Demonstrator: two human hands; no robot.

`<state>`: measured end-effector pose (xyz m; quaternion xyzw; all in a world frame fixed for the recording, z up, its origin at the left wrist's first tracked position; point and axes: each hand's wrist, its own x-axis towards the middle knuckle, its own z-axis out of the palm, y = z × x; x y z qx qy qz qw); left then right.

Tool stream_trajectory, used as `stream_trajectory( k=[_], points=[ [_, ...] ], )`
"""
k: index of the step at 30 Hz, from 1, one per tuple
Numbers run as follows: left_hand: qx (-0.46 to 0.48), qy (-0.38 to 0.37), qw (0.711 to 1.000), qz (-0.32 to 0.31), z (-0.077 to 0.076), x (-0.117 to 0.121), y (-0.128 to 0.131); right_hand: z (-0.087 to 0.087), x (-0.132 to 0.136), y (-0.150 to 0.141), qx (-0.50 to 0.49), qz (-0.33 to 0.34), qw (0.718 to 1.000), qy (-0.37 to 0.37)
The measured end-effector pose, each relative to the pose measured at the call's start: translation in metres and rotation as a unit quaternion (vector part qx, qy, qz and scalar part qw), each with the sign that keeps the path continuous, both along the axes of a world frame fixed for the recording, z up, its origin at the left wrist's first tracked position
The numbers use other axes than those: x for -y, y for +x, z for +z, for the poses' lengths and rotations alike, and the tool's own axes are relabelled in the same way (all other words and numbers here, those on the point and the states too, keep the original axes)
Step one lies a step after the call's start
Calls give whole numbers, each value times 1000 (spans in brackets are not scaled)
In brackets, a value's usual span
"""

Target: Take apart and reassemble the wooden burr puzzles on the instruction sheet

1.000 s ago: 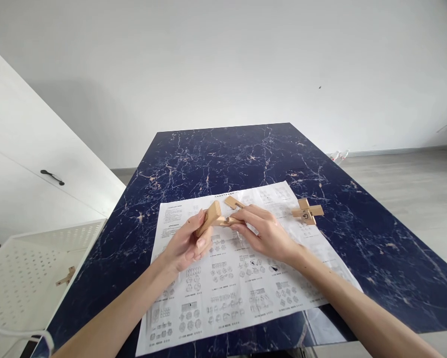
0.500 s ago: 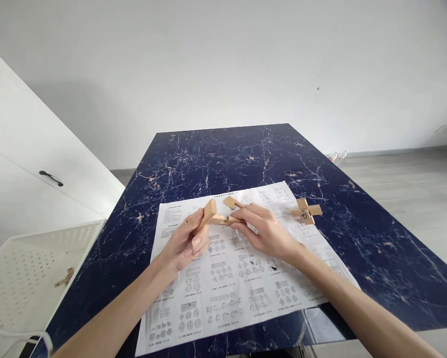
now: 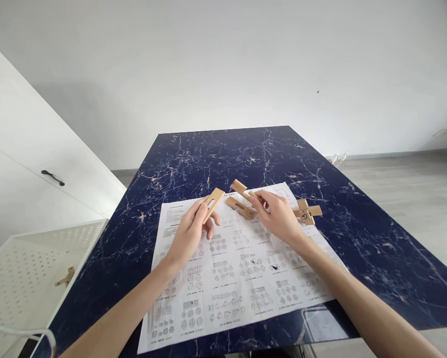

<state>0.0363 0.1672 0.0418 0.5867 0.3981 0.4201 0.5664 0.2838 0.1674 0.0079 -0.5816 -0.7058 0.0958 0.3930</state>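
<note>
Between thumb and fingers, my left hand [image 3: 195, 219] holds a flat wooden puzzle piece [image 3: 216, 198] with a long slot through it. My right hand [image 3: 274, 211] is closed on a notched wooden puzzle piece [image 3: 239, 186], whose far end sticks out to the left. Beneath and between the hands, another slotted wooden piece [image 3: 241, 208] rests on the printed sheet [image 3: 223, 278]. A cross-shaped wooden puzzle [image 3: 306, 213], marked with a dark letter, stands just right of my right hand, at the sheet's edge.
The sheet, covered in small diagrams, lies on a dark blue marbled table [image 3: 223, 159]. At the left is a white perforated bin [image 3: 18, 268] with a wooden piece [image 3: 64, 277] in it. A white cabinet [image 3: 40, 139] stands beyond it. A clear plastic item [image 3: 322, 323] lies near the front edge.
The two joined wooden pieces have come apart, one now in each hand. My right hand has lifted its piece up and right; my left hand has turned its slotted piece.
</note>
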Motion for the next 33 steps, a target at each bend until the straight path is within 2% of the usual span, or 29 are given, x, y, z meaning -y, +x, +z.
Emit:
stream_trajectory(
  k=[2, 6, 13, 17, 23, 27, 33],
  points=[
    [-136, 78, 987, 34, -5, 3, 1, -3, -2, 3, 18, -22, 999, -35],
    [-333, 199, 919, 68, -17, 4, -1, -10, -3, 6, 38, -34, 997, -64],
    [-464, 299, 830, 84, -26, -4, -4, -14, -3, 5, 61, -28, 994, -85],
    [-498, 341, 793, 83, -26, -3, -4, -8, -1, 2, 72, -5, 992, -104],
    [-494, 360, 785, 99, -25, -3, -3, -3, 4, -3, 107, 61, 985, -124],
    [-498, 371, 778, 101, -25, -3, -3, -2, 6, -7, 88, 83, 985, -121],
    [-465, 388, 791, 94, -31, -4, -5, 0, 5, -10, 42, 112, 983, -138]
  ],
)
